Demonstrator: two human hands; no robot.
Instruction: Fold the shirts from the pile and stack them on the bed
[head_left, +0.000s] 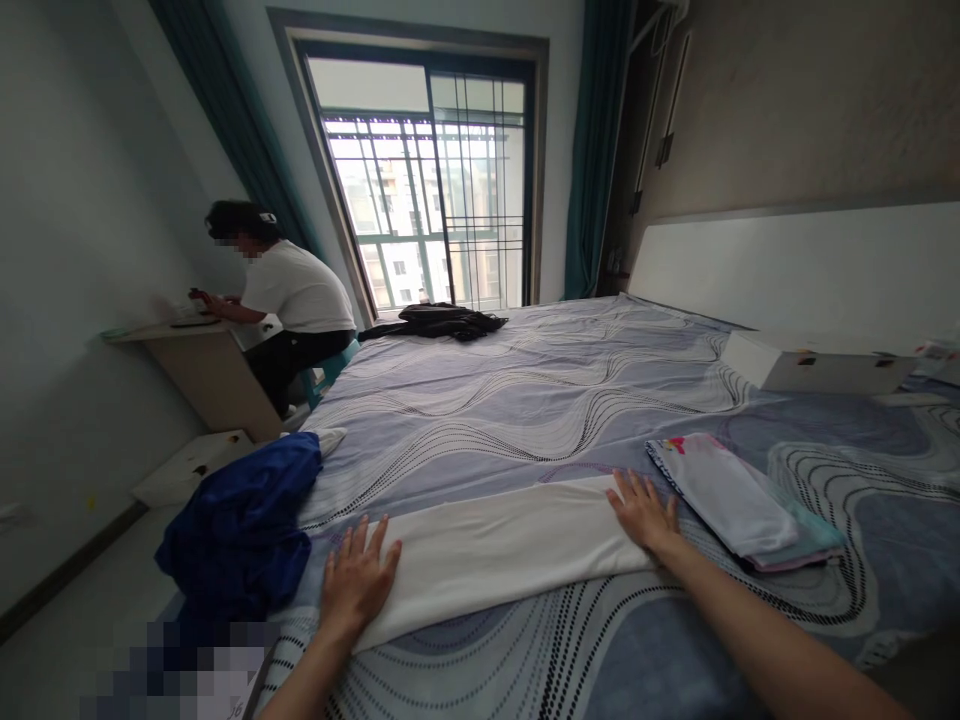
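A white garment [502,545] lies folded into a long flat strip across the bed. My left hand [360,575] rests on its left end, fingers spread and pointing away from me. On the right end lies my right hand [641,510], also flat with its fingers apart. Neither hand grips the cloth. Just right of my right hand is a stack of folded clothes [735,500], white on top with a pink-red print, with light blue and dark layers below. A crumpled blue garment [247,520] hangs over the bed's left edge, left of my left hand.
The patterned bedsheet [510,400] covers the bed. A dark bag or garment [450,320] lies at its far edge. A white box [817,362] sits near the headboard [810,260]. A person [292,290] sits at a small desk [210,370] on the left, with another box [195,465] on the floor.
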